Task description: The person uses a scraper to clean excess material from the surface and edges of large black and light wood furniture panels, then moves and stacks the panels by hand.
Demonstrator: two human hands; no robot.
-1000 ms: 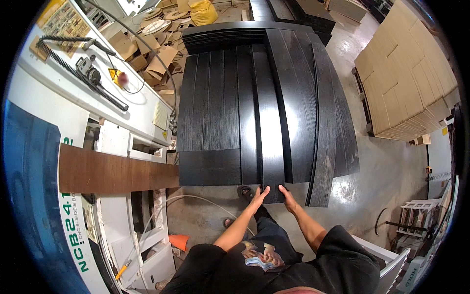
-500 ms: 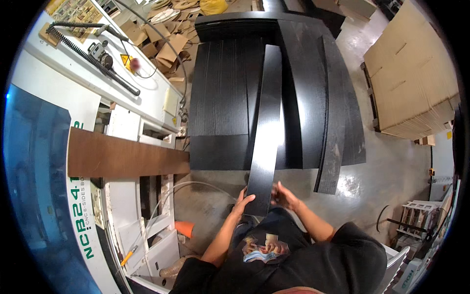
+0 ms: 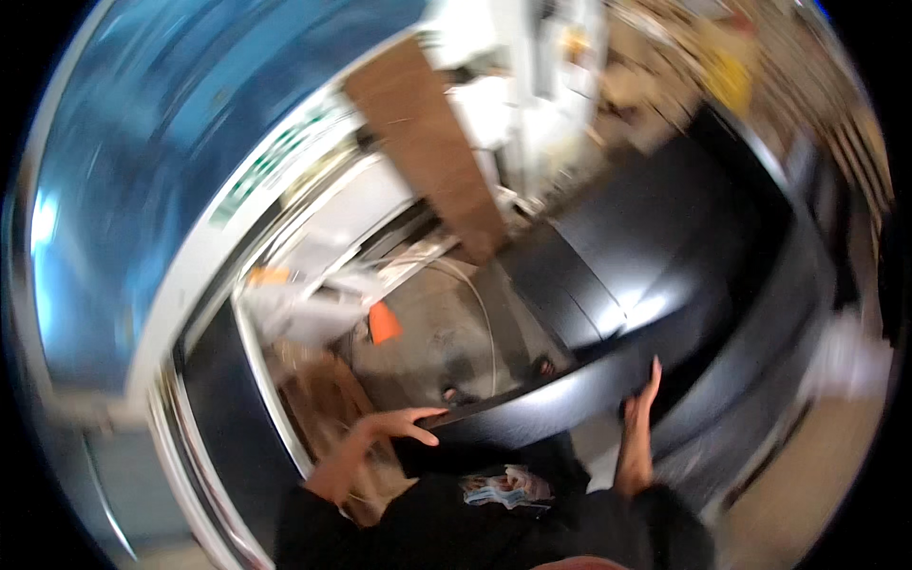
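Note:
A long, narrow black board (image 3: 532, 408) is held crosswise in front of my body, its glossy face catching the light. My left hand (image 3: 408, 425) grips its left end, fingers over the upper edge and thumb on the near side. Farther right, my right hand (image 3: 646, 389) supports the same board from the near side, fingers pointing up past its edge; its palm side is partly hidden. Beyond the board lies a stack of wide black panels (image 3: 636, 237). The board's far right end blends with the dark panels, so where it stops is hard to see.
At the left stands a white machine with a blue window (image 3: 190, 171). A brown board (image 3: 427, 142) juts from it toward the panels. An orange cone-shaped piece (image 3: 384, 323) and a pale hose (image 3: 484, 313) are near the floor. Cardboard scraps (image 3: 636, 85) lie behind, blurred.
My view and body have swung left toward the machine. The black board has turned from pointing away over the stack to lying across my front; my right hand has come onto it.

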